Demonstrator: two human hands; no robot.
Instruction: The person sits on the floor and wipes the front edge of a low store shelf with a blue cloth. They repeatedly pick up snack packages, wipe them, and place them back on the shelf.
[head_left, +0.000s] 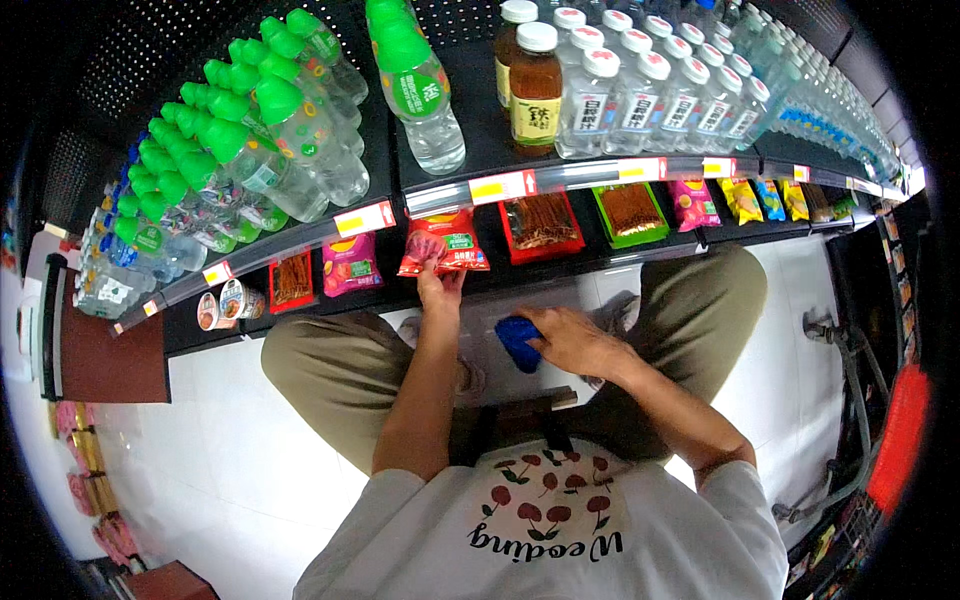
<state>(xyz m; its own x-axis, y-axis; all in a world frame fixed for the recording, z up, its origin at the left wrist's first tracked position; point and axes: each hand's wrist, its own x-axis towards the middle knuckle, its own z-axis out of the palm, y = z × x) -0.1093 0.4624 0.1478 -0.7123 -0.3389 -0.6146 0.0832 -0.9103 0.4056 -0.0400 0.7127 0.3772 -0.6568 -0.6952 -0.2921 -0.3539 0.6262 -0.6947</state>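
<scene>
At the edge of the lower shelf, my left hand (441, 291) grips a red bag of potato chips (457, 244), the thumb on its front; the bag's top is hidden under the upper shelf's edge. My right hand (574, 339) holds a bunched blue cloth (517, 343) over the floor between my knees. Left of the red bag lies a purple chip bag (351, 262). To its right is a red-edged pack of brown snack strips (541, 229), with a green-edged pack (631, 215) beyond.
Green-capped water bottles (285, 127) and white-capped clear bottles (592, 105) crowd the upper shelf, which carries a price-tag rail (585, 174). Two small cups (229, 304) stand at the lower shelf's left. A metal tube frame (851, 375) is on my right.
</scene>
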